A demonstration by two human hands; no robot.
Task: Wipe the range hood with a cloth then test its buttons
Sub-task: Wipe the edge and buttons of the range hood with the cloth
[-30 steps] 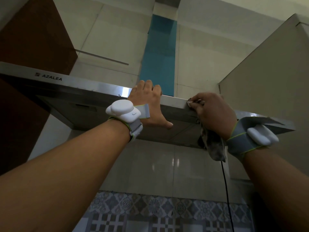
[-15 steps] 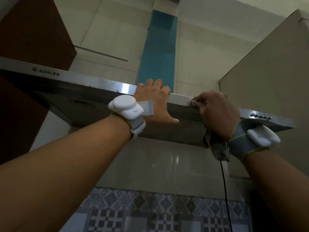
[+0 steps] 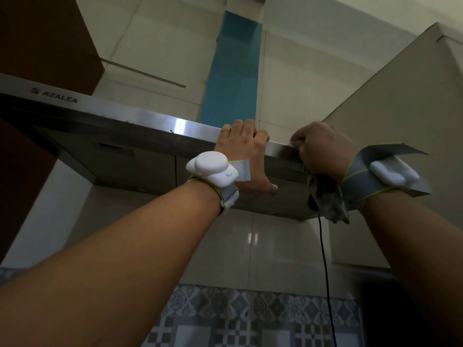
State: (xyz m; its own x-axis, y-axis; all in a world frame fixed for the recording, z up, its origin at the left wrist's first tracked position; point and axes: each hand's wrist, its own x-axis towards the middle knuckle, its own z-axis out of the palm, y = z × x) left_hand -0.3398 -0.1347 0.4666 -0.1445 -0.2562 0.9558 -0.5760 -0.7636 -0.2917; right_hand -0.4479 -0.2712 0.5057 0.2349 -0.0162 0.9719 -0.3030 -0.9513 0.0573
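The stainless range hood (image 3: 140, 118) spans the frame overhead, with AZALEA lettering on its front lip at the left. My left hand (image 3: 246, 151) grips that lip, fingers over the top edge and thumb underneath. Just to its right, my right hand (image 3: 319, 149) presses a grey cloth (image 3: 328, 199) against the lip, and the rest of the cloth hangs below my wrist. The hood's buttons are hidden behind my right wrist and its strap.
A dark brown cabinet (image 3: 42, 41) stands at the left and a beige cabinet (image 3: 400, 101) at the right. A blue panel (image 3: 233, 68) rises behind the hood. A black cord (image 3: 324, 266) hangs down over the tiled wall (image 3: 225, 319).
Both hands have slid a little to the right along the hood's front lip. The buttons seen beyond my right wrist half a second ago are now covered.
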